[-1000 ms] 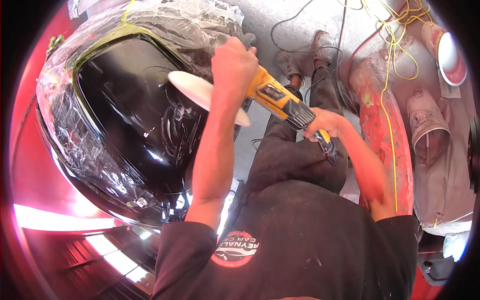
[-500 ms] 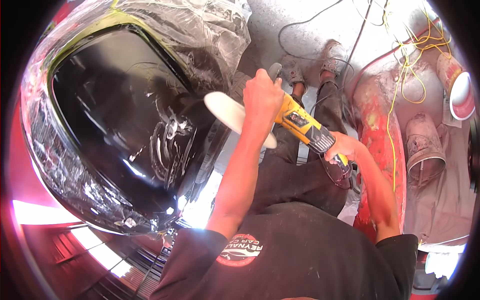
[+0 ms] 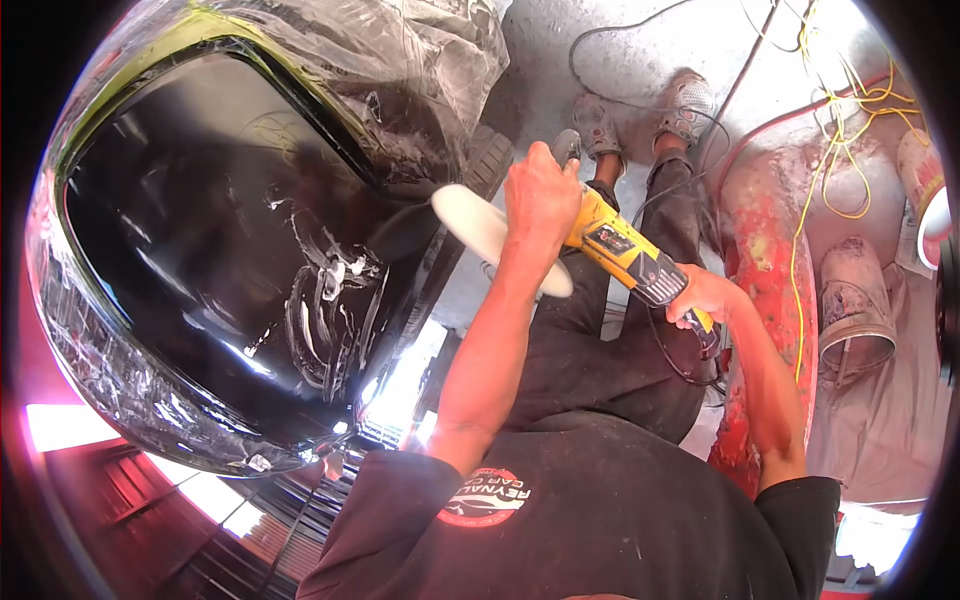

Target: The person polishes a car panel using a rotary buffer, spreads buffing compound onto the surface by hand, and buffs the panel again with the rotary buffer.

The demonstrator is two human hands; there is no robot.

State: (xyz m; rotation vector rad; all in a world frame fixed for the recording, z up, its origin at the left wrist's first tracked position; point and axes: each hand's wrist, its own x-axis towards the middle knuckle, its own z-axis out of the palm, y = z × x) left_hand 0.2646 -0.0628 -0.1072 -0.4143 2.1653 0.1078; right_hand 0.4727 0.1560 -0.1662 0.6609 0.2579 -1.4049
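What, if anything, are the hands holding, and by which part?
A yellow polisher: left hand on the front handle, right hand on the rear handle.

Black shirt (image 3: 610,510), faintly speckled with pale marks, its short sleeves (image 3: 385,510) loose; on the left chest, a rounded red, white and black badge (image 3: 488,502) with white lettering. Dark, dusty trousers (image 3: 625,370). Greyish shoes (image 3: 688,100), dotted with holes.

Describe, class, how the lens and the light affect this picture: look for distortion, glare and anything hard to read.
Head view: wide-lens distortion bows the edges, with black corners; head view: bright reflections streak the glossy black panel, with a washed-out patch beyond its lower right edge; head view: the yellow polisher reads fairly clearly, but its pale pad shows too little texture to tell whether it spins.
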